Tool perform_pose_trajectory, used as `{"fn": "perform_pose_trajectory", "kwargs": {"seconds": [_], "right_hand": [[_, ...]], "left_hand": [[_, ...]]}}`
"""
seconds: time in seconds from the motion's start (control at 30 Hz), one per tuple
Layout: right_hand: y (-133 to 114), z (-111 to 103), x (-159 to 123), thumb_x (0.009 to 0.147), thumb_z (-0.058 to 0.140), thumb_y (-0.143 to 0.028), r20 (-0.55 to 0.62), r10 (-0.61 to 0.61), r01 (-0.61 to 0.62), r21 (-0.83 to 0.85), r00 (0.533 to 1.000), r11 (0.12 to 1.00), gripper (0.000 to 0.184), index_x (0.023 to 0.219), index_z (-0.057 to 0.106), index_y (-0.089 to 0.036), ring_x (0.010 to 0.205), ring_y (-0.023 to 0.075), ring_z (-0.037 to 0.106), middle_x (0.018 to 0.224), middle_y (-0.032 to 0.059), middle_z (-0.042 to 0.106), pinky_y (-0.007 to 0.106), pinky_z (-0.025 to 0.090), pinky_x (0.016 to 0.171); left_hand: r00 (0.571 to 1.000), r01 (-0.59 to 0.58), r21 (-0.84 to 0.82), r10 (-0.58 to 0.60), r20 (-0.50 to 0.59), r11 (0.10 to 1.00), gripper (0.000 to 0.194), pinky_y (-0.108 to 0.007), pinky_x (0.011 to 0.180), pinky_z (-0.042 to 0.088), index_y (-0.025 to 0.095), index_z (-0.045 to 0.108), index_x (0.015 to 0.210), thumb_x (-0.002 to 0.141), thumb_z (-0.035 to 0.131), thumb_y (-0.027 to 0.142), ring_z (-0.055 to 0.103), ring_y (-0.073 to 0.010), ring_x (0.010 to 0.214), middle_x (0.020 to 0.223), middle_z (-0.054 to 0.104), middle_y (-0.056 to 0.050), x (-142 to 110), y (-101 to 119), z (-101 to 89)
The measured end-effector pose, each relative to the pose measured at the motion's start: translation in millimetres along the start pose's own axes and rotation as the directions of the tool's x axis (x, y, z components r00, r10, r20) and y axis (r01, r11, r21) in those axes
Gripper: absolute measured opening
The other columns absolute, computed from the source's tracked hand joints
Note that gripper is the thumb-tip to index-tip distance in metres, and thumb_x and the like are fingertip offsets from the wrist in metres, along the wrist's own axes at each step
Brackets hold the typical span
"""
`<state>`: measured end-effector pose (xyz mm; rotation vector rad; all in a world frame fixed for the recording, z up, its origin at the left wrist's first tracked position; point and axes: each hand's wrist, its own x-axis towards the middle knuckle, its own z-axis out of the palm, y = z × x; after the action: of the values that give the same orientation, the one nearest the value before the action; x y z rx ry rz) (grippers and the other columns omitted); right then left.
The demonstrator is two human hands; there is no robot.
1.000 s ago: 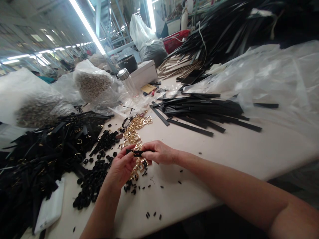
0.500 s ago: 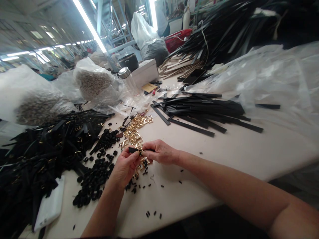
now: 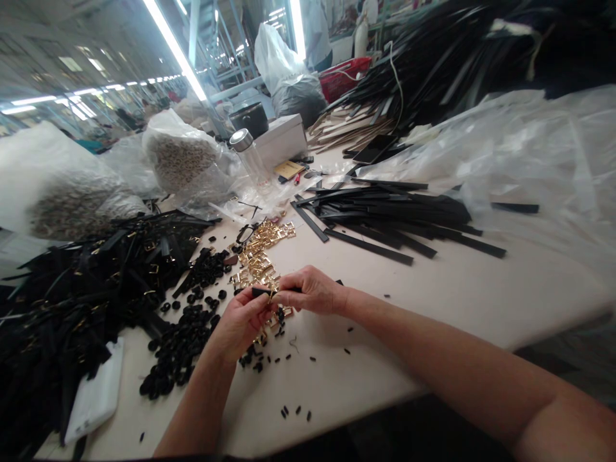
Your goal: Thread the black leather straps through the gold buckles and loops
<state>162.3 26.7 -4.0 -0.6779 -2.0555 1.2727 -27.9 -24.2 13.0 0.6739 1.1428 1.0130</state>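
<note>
Both of my hands meet over a scatter of gold metal buckles [image 3: 260, 253] on the white table [image 3: 433, 308]. My left hand [image 3: 239, 323] pinches one end of a short black strap [image 3: 262, 292] with a gold buckle at its tip. My right hand [image 3: 310, 290] is closed on the strap's other end, fingers pressed together. A heap of small black loops [image 3: 185, 333] lies just left of my hands. Tiny black bits dot the table below them.
A big pile of black straps with gold buckles [image 3: 81, 301] fills the left. Long black strips [image 3: 389, 215] lie behind my right hand. Clear plastic bags [image 3: 520, 147], bags of rings [image 3: 180, 160], a bottle [image 3: 245, 154] and a white box [image 3: 279, 138] stand at the back.
My hands have drawn a little closer together and slightly upward, still holding the strap. A gold buckle now shows at the strap's end between my fingers.
</note>
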Motion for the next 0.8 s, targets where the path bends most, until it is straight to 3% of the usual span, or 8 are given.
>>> {"fn": "perform_pose_trajectory", "kwargs": {"seconds": [0.3, 0.5, 0.8], "right_hand": [[2, 5, 0, 0.091, 0.057, -0.037, -0.048, -0.02, 0.017, -0.057, 0.999, 0.998, 0.033, 0.067, 0.06, -0.014, 0.052, 0.0067, 0.041, 0.055, -0.0044, 0.049, 0.019, 0.03, 0.052], [-5, -1, -2, 0.088, 0.056, -0.023, 0.012, -0.046, 0.047, -0.076, 0.999, 0.996, 0.015, 0.087, 0.068, -0.014, 0.061, 0.0085, 0.049, 0.069, -0.0015, 0.06, 0.019, 0.036, 0.059], [-11, -2, -3, 0.086, 0.052, -0.012, 0.16, 0.048, -0.06, 0.068, 0.986, 0.996, 0.016, 0.093, 0.066, -0.013, 0.054, 0.0068, 0.055, 0.066, -0.0032, 0.059, 0.016, 0.041, 0.052]], "left_hand": [[0.999, -0.023, -0.042, 0.021, -0.035, 0.999, 0.03, -0.014, 0.058, 0.053, 0.015, 0.067, 0.08, 0.059, 0.088, 0.019, 0.065, -0.0074, 0.059, 0.072, 0.069, 0.001, -1, 0, 8.6], [0.997, -0.081, -0.06, 0.081, -0.001, 0.995, 0.027, -0.014, 0.056, 0.053, 0.017, 0.065, 0.081, 0.063, 0.086, 0.019, 0.063, -0.0064, 0.057, 0.072, 0.068, 0.002, -2, 1, 4.3], [0.999, -0.039, -0.081, 0.038, -0.007, 0.996, 0.028, -0.01, 0.048, 0.047, 0.015, 0.066, 0.08, 0.061, 0.085, 0.017, 0.056, -0.0026, 0.05, 0.069, 0.065, 0.002, 1, 0, 1.9]]}}
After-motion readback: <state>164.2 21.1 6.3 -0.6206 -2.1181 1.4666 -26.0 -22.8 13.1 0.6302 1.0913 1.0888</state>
